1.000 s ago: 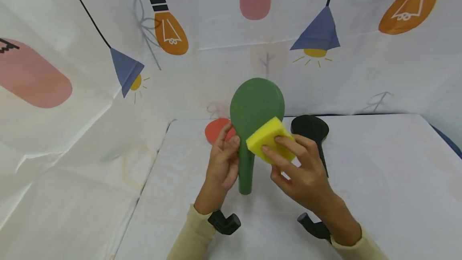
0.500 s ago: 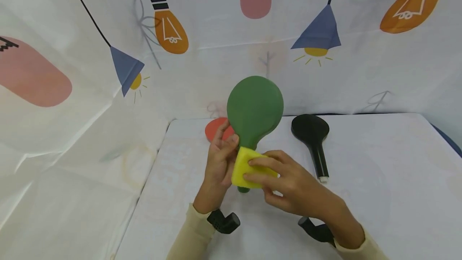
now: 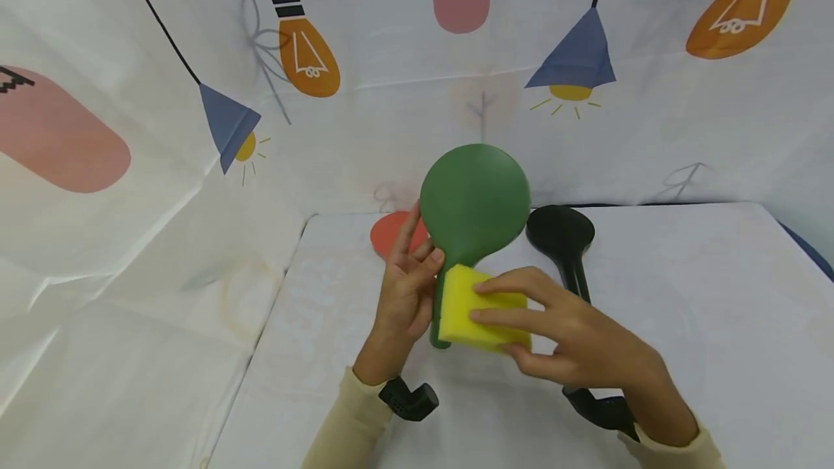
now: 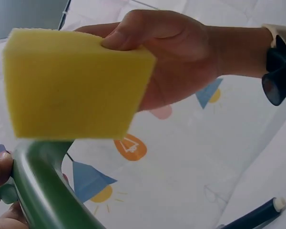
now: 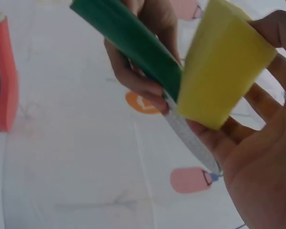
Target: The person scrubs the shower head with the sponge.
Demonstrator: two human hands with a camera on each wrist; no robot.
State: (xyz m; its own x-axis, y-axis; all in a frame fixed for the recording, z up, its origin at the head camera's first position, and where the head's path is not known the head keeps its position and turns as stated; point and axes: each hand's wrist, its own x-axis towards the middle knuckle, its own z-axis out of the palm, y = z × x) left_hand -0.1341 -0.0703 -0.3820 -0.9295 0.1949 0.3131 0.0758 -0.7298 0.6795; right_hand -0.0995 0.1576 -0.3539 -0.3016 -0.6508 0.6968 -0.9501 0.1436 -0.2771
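My left hand (image 3: 407, 295) holds a green handheld shower head (image 3: 476, 197) upright above the table, gripping it at the neck and upper handle. Its smooth round back faces the head camera. The speckled grey face shows on the far side in the right wrist view. My right hand (image 3: 580, 335) pinches a thick yellow sponge (image 3: 485, 310) between thumb and fingers. In the head view the sponge overlaps the right side of the green handle, leaving its lower tip visible. The left wrist view shows the sponge (image 4: 76, 90) close in front of the green handle (image 4: 50, 191).
Behind my left hand lies a red shower head (image 3: 391, 230), partly hidden. A black shower head (image 3: 559, 230) lies at the back right of the white table (image 3: 684, 324), its handle partly behind my right hand. A printed white cloth (image 3: 391, 129) hangs along the back and left.
The sponge has gone from the green head's lower edge down to the handle, then slightly right. The green shower head has shifted a little right and turned its back more toward the head camera.
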